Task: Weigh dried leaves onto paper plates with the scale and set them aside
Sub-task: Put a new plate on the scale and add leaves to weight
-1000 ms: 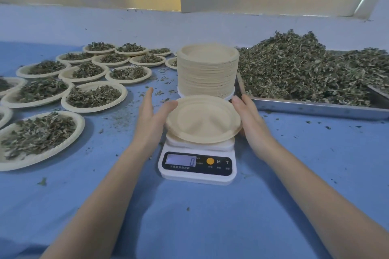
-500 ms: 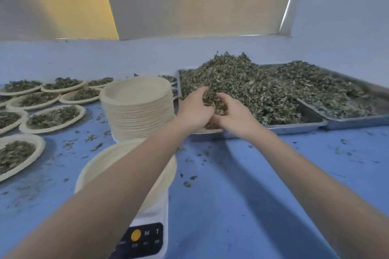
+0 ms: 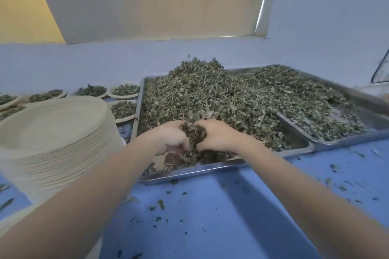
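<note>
Portion in progress: both hands gather leaves in the near tray.

The left hand [image 3: 170,136] and right hand [image 3: 216,135] have their grip curled together around one clump of dried leaves [image 3: 194,132] over the near tray [image 3: 189,171]. Left of that tray stand a stack of unused plates [image 3: 54,132] and, farther back, filled plates [image 3: 125,90]; weighing appears well advanced but unfinished. The scale is out of view. Leaf crumbs litter the blue table [image 3: 210,216]; a pale wall rises behind the tray.

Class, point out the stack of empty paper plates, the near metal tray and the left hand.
stack of empty paper plates [image 3: 52,124], head view, top plate's face.
near metal tray [image 3: 189,171], head view, front rim.
left hand [image 3: 171,135], head view, its back.
</note>
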Tool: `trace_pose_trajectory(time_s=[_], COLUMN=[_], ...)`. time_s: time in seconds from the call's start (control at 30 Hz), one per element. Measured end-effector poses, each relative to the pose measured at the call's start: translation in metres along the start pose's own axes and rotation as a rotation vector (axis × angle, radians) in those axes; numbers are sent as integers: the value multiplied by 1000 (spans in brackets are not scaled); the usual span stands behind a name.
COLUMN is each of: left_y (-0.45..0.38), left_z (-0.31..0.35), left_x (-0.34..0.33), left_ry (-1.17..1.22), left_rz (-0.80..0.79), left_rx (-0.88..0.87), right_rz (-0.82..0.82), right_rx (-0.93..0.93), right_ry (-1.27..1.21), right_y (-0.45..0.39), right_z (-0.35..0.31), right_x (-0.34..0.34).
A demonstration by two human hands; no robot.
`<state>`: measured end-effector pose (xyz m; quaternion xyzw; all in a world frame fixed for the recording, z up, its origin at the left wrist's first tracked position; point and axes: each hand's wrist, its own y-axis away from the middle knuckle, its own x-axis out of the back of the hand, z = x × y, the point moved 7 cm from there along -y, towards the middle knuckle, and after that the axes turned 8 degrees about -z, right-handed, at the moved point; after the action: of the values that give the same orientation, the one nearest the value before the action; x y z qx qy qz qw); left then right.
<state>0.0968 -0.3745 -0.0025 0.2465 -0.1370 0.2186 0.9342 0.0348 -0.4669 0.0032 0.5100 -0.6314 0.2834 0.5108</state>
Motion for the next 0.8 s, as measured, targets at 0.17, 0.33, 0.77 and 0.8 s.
trace_pose_trajectory(time_s=[0.17, 0.33, 0.77, 0.8], left_y=[7, 3, 32, 33], left_z=[8, -9, 6, 6], left_x=[26, -6, 12, 12], left_ry=[-647, -552, -223, -262], left_rz=[-42, -227, 3, 24], left_rx=[91, 171, -63, -59], right_rz=[-49, -241, -40, -24], right_rx=[40, -85, 129, 125], right_ry=[-35, -13, -853, -860], right_y=[25, 16, 12, 11], right_z=[9, -7, -34, -37], right_x=[28, -10, -10, -12])
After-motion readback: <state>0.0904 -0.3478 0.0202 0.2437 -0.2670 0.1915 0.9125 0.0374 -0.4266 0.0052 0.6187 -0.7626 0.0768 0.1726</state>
